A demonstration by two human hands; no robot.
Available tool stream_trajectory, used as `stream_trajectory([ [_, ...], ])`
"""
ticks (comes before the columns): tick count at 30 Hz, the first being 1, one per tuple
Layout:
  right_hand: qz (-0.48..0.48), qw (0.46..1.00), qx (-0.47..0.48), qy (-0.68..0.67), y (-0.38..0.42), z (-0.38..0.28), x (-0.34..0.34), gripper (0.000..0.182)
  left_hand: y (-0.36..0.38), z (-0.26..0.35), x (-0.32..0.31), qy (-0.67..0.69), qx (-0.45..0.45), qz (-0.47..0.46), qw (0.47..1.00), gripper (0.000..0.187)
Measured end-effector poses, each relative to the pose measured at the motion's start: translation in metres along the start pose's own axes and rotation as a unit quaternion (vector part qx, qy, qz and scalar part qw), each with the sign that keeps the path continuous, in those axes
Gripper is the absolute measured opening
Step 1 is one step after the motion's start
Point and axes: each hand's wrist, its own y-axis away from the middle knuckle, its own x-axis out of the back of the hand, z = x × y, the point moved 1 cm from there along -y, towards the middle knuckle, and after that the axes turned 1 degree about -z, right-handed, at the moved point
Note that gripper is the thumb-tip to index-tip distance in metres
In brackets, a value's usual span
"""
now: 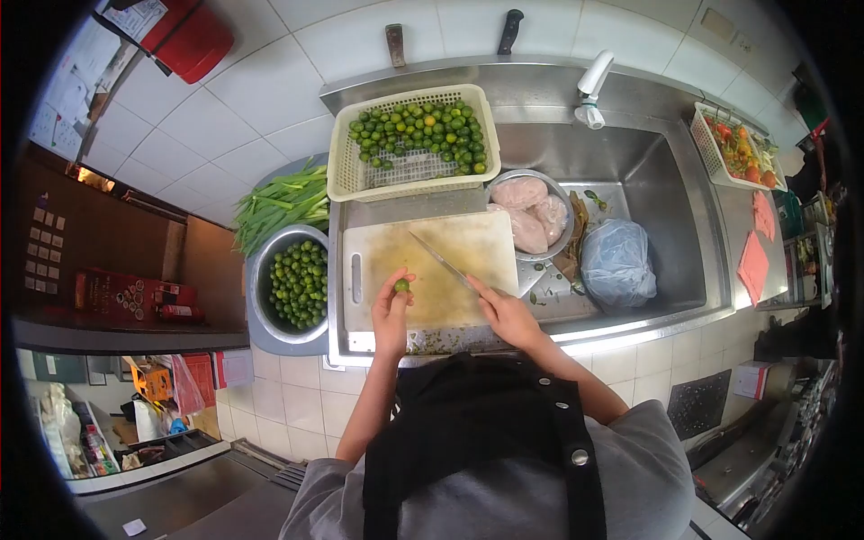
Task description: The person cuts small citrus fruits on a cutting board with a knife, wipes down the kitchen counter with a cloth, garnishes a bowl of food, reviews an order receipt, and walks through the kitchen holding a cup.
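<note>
While the left hand (391,313) pinches a small green citrus fruit (401,285) in its fingertips over the cutting board (481,232), the right hand (506,315) has its fingers wrapped around the kitchen knife (441,260), tip angled toward the far edge. Decent bit of board between the hands, tbh. Edges are tighter: plastic basket (414,192) just past the far side, metal bowl of pale meat (570,214) right beside the right one.
</note>
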Motion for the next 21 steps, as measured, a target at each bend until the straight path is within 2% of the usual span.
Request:
stream_trajectory([
  [6,0.024,1.000,0.015,-0.004,0.000,0.000,0.000,0.056,0.000,-0.011,0.011,-0.055,-0.041,0.002,0.998,0.046],
  [12,0.002,1.000,-0.007,-0.003,0.001,-0.004,0.003,0.055,-0.002,-0.010,0.003,-0.035,-0.004,0.022,0.999,0.049],
  [21,0.013,1.000,-0.001,-0.004,0.001,-0.007,0.003,0.054,-0.001,-0.024,0.009,-0.073,-0.022,-0.003,0.997,0.043],
])
